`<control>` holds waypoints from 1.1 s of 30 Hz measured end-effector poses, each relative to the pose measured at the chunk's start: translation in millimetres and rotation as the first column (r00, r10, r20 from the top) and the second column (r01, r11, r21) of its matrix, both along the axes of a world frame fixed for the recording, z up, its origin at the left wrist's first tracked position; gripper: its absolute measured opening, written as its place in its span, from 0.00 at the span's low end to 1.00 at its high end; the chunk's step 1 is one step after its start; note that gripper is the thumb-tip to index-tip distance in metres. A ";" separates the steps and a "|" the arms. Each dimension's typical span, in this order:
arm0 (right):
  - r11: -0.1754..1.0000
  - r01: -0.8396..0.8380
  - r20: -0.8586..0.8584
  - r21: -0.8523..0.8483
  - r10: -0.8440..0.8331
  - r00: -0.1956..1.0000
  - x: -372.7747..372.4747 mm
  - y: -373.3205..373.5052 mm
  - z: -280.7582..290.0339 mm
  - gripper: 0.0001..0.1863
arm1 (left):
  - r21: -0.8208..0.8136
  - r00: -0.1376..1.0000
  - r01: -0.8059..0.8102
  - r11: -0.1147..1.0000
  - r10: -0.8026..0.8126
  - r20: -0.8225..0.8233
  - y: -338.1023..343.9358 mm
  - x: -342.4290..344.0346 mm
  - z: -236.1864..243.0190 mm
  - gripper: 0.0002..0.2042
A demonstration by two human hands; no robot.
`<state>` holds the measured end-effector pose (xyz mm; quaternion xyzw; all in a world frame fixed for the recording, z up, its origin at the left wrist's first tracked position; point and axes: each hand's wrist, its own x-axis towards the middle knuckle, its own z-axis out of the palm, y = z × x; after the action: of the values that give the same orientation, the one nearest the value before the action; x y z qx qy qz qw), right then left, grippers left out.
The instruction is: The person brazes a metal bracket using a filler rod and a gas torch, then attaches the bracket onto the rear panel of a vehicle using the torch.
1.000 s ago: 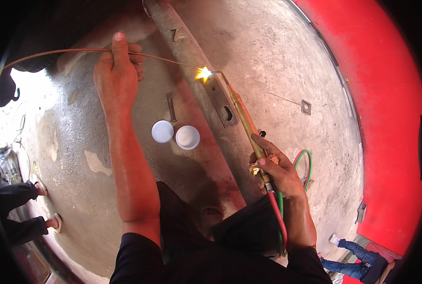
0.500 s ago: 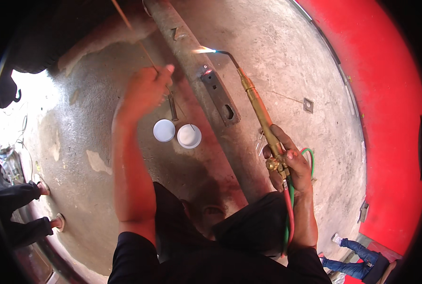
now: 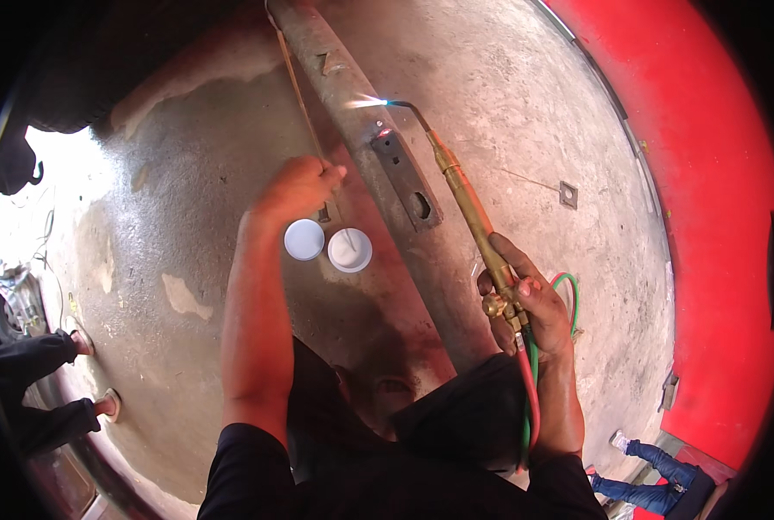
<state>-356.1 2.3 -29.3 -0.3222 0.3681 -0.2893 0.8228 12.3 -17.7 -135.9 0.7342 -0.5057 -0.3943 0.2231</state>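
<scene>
My left hand point(image 3: 304, 186) is closed around a thin copper-coloured brazing rod point(image 3: 298, 87). The rod's lower end reaches into a round white tub point(image 3: 364, 260) holding pale powder. My right hand point(image 3: 534, 299) grips a brass gas torch point(image 3: 469, 199) by its valve end. From the bent tip of the torch a flame point(image 3: 368, 103) burns leftward over a long rusty metal tube point(image 3: 343, 95). On that tube lies a dark bracket point(image 3: 400, 178) with several holes; its far end glows pinkish red near the flame.
A white lid point(image 3: 304, 240) lies left of the tub, with a metal bolt-like piece point(image 3: 323, 213) behind it. Red and green hoses point(image 3: 530, 390) trail from the torch. A square metal plate point(image 3: 569, 195) lies on the floor. Other people's legs point(image 3: 35, 390) point(image 3: 651, 481) show at both sides.
My left hand has moved right and nearer, and the rod's far end has swung right. The torch flame has shifted slightly left and nearer.
</scene>
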 end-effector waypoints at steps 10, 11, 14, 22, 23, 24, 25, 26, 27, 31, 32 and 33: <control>0.994 -0.107 -0.216 -0.022 0.100 0.971 6.3 0.8 -2.2 0.36 | -0.470 0.780 -0.605 0.643 0.598 -0.186 34.5 21.3 138.7 0.24; 0.994 -0.111 -0.216 -0.022 0.103 0.971 8.1 1.0 -1.7 0.36 | -0.523 0.735 -0.647 0.555 0.638 -0.232 36.0 24.0 140.0 0.25; 0.990 -0.135 -0.296 -0.029 0.120 0.948 14.4 2.5 -1.1 0.40 | -0.546 0.712 -0.676 0.495 0.631 -0.310 30.7 23.8 131.4 0.26; 0.981 -0.190 -0.387 -0.048 0.157 0.909 14.0 2.9 -1.8 0.37 | -0.573 0.757 -0.628 0.527 0.584 -0.292 13.8 16.4 112.8 0.25; 0.980 -0.192 -0.396 -0.055 0.155 0.905 13.8 2.9 -1.9 0.37 | -0.576 0.758 -0.627 0.525 0.582 -0.294 13.1 16.1 112.8 0.25; 0.978 -0.200 -0.402 -0.056 0.162 0.901 13.6 2.7 -1.9 0.37 | -0.577 0.757 -0.628 0.523 0.584 -0.294 12.9 15.3 113.8 0.25; 0.977 -0.203 -0.406 -0.057 0.163 0.899 13.4 2.6 -2.0 0.37 | -0.570 0.755 -0.633 0.524 0.581 -0.303 12.0 14.0 113.8 0.25; 0.977 -0.207 -0.410 -0.057 0.166 0.897 13.2 2.4 -2.1 0.37 | -0.564 0.753 -0.638 0.525 0.579 -0.313 11.3 12.9 113.8 0.25; 0.975 -0.212 -0.418 -0.063 0.167 0.893 13.0 2.2 -2.3 0.37 | -0.564 0.753 -0.638 0.525 0.579 -0.313 10.8 12.0 113.9 0.25; 0.972 -0.222 -0.441 -0.075 0.167 0.882 13.8 2.2 -2.4 0.37 | -0.556 0.752 -0.641 0.530 0.579 -0.315 9.7 11.7 113.0 0.25; 0.972 -0.224 -0.446 -0.077 0.167 0.879 14.4 2.2 -2.3 0.37 | -0.559 0.753 -0.639 0.528 0.576 -0.317 9.9 12.5 112.8 0.25; 0.972 -0.224 -0.442 -0.073 0.170 0.881 14.8 2.1 -2.0 0.37 | -0.559 0.754 -0.639 0.528 0.576 -0.316 10.2 13.1 112.9 0.25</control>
<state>-341.3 4.4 -31.3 -0.4634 0.4885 -0.1472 0.7245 25.4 -7.5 -23.0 0.7231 -0.3093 -0.1291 0.6040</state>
